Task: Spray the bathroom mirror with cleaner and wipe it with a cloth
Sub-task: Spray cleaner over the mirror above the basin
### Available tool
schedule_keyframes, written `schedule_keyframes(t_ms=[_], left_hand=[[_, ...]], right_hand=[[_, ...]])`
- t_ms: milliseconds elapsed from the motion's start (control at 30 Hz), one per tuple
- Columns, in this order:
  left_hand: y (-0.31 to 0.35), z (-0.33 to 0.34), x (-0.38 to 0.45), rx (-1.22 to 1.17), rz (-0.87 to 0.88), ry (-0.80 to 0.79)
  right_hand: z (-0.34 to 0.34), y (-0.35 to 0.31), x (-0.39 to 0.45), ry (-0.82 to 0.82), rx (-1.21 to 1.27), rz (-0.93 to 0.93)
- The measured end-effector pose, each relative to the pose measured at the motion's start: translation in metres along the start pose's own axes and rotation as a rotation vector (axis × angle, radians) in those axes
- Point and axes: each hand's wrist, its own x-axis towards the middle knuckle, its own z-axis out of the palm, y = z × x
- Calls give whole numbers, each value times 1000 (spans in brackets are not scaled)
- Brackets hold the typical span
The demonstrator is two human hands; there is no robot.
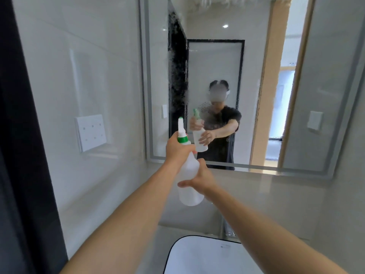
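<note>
A white spray bottle (189,175) with a green collar and white nozzle is held up in front of the mirror (256,76). My left hand (177,153) grips its neck at the trigger, nozzle aimed at the glass. My right hand (199,179) holds the bottle's body from the right side. Fine droplets speckle the mirror's upper left and middle. The mirror shows my reflection holding the same bottle. No cloth is in view.
A white sink basin (197,256) with a dark rim lies below, with a chrome tap (229,230) behind it. A white wall socket plate (91,132) sits on the tiled wall at left. A dark edge (21,155) runs down the far left.
</note>
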Motion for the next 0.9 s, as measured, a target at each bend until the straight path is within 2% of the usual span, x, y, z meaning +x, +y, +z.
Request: schedule_keyframes(t_ms=[467,900], left_hand=[[-23,-75,4,90,-40,137],[-75,-87,-17,48,-179,118]], right_hand=[[74,-14,6,-127,99,-26],[106,23,-11,-204,24,61]])
